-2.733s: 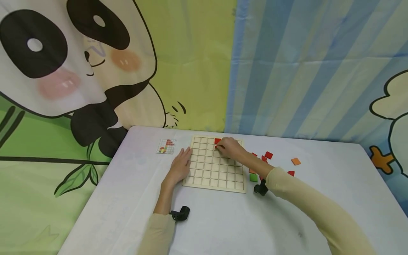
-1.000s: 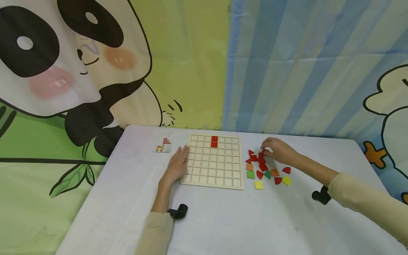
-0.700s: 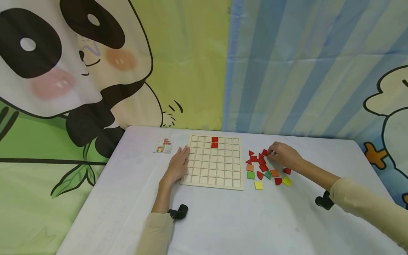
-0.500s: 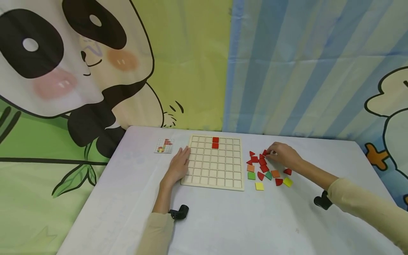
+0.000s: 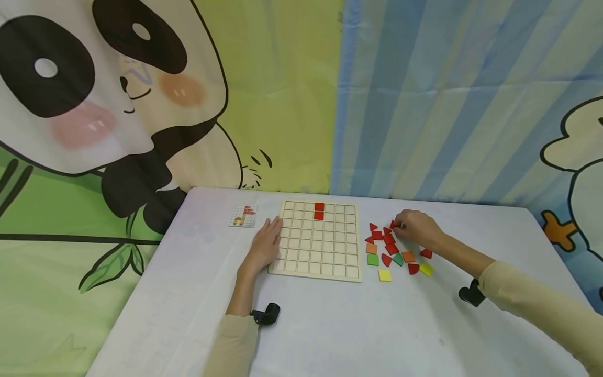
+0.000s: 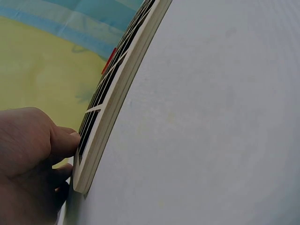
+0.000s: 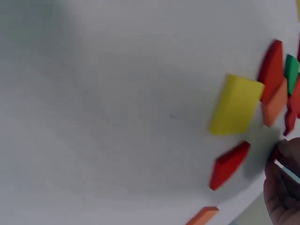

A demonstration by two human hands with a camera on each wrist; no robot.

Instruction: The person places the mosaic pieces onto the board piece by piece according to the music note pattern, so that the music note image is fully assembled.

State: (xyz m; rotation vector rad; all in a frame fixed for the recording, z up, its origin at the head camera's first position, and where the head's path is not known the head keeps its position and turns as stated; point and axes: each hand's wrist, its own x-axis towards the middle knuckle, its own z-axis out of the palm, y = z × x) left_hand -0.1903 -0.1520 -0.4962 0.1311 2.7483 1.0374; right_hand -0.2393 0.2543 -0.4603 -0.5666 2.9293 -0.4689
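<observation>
A wooden grid board [image 5: 311, 246] lies on the table, with one red square tile [image 5: 319, 206] in a top-row cell and another red tile [image 5: 319, 215] directly below. My left hand [image 5: 265, 245] rests along the board's left edge, fingers extended; in the left wrist view the thumb [image 6: 65, 140] touches the rim. At the back of the loose pieces, my right hand [image 5: 418, 229] pinches a red tile [image 5: 393, 224] between thumb and fingers. The right wrist view shows that tile only partly, dark between the fingertips, so its exact shape is hidden.
Right of the board lie several loose red pieces [image 5: 388, 239], green tiles [image 5: 372, 259], orange tiles [image 5: 408, 257] and yellow tiles [image 5: 384, 275]. A small pattern card [image 5: 243, 216] sits left of the board. A printed curtain [image 5: 292, 104] hangs behind the table.
My right hand has left the board, where the second red tile now sits, and moved right to the loose pieces, where it has taken hold of a red tile. The left hand stays at the board's edge.
</observation>
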